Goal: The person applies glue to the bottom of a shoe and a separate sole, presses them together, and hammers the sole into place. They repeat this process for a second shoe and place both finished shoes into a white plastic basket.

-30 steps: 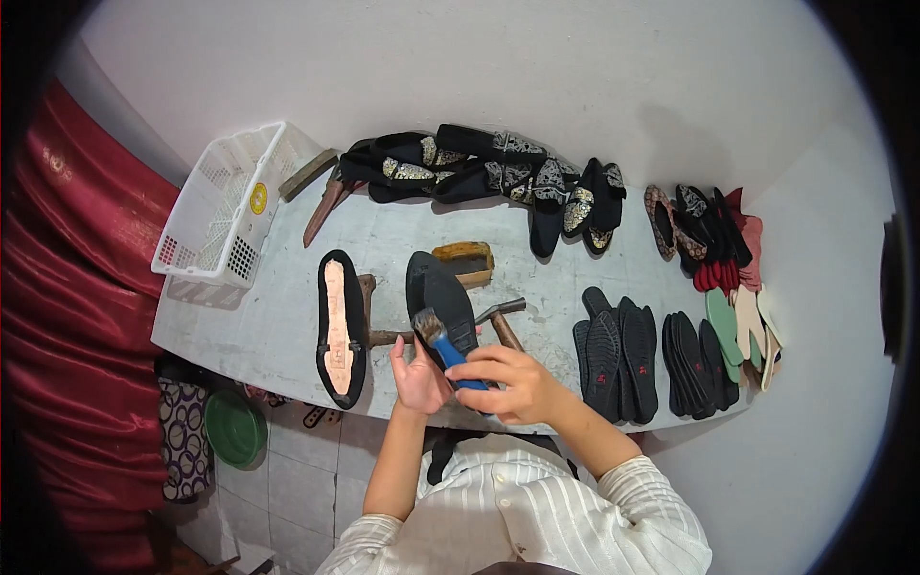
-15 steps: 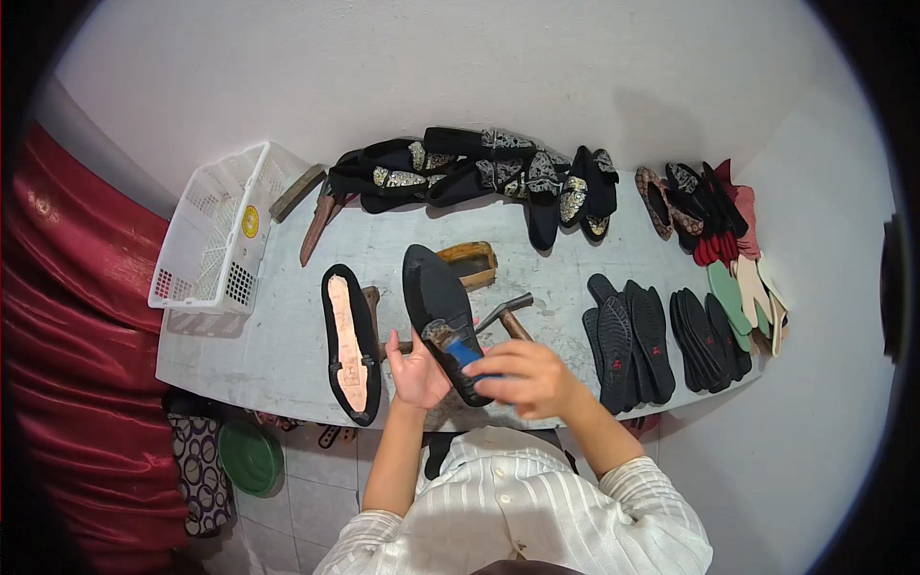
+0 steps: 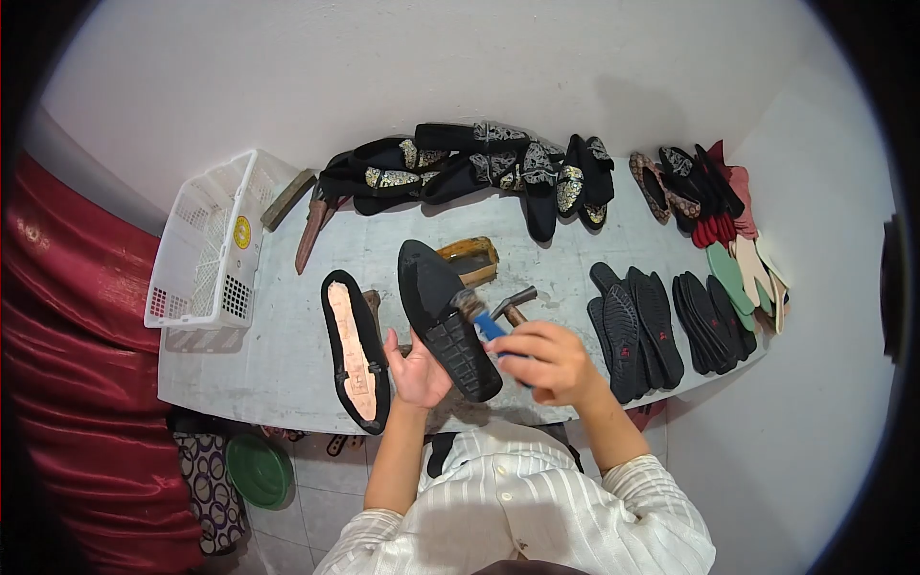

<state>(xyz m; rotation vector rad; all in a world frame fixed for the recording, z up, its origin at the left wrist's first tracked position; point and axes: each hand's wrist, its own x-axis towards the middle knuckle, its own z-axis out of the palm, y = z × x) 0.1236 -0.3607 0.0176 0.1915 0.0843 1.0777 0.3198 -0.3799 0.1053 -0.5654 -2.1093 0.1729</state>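
My left hand (image 3: 419, 377) grips a black shoe (image 3: 429, 280) from beneath, its sole turned up and its toe pointing away from me. A gridded pattern marks the heel half of the sole. In my right hand (image 3: 551, 362) is a brush with a blue handle (image 3: 490, 329), its bristles at the sole's right edge. Left of that shoe lies another black shoe (image 3: 379, 414), bottom up, with a pale pinkish strip along its middle. A hammer (image 3: 517, 304) rests behind the brush, partly hidden by my right hand. Beyond the held shoe stands a yellowish-brown open container (image 3: 486, 254).
Black shoes with ornate toes (image 3: 460, 177) line the back of the table. A white plastic basket (image 3: 241, 273) stands at left, near a brown-handled tool (image 3: 309, 235). Black soles (image 3: 628, 331) are laid out at right, beside green and cream insoles (image 3: 730, 286).
My right hand has drawn the brush right, from the sole's middle to its edge. The held shoe has turned slightly, showing more of the heel pattern. The camera view has shifted a little.
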